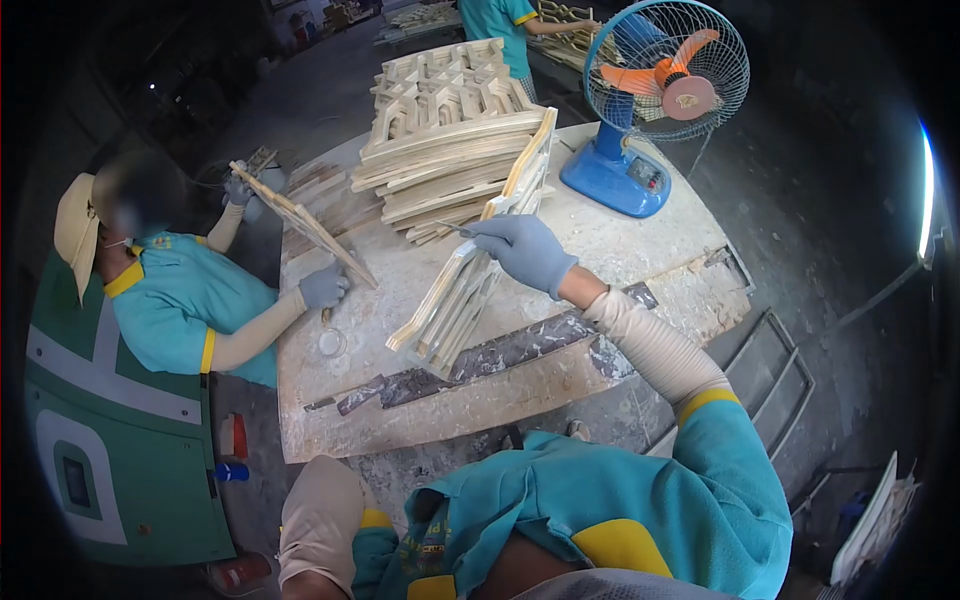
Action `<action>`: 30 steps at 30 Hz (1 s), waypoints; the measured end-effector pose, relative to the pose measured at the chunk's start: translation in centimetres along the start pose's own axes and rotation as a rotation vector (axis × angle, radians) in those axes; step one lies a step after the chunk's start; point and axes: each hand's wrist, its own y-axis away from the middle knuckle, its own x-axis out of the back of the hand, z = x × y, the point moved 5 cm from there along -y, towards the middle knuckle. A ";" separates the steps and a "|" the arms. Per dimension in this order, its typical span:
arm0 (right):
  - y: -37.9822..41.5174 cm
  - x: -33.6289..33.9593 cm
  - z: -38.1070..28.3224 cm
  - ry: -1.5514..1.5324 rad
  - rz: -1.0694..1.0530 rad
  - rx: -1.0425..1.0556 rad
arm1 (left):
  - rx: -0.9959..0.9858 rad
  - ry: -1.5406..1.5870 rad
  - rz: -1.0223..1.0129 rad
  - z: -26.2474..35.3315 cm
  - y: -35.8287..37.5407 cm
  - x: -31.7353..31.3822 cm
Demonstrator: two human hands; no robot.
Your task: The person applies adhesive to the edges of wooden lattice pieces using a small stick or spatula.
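Observation:
My right hand [525, 252], in a grey glove, is closed at the middle of a wooden lattice panel [455, 300]. The panel stands tilted on edge over the table, its far end up beside a stack of similar panels [450, 140]. A thin, blade-like piece [452, 229] sticks out leftward from the fingertips; its kind is too small to make out. Of my left arm only the beige sleeve [322, 515] and a bit of bare skin show at the bottom edge; the left hand is out of sight.
A worktable [680, 235] spans the middle, with a blue fan [625, 170] at back right. A co-worker [190, 300] at left holds another panel [305, 225] near a small round container [332, 343]. Another person [497, 30] works behind. A metal frame [770, 390] lies at right.

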 end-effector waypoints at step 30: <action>0.1 -0.2 0.1 -0.053 0.007 0.060 | -0.226 -0.382 0.231 -5.9 0.8 -0.6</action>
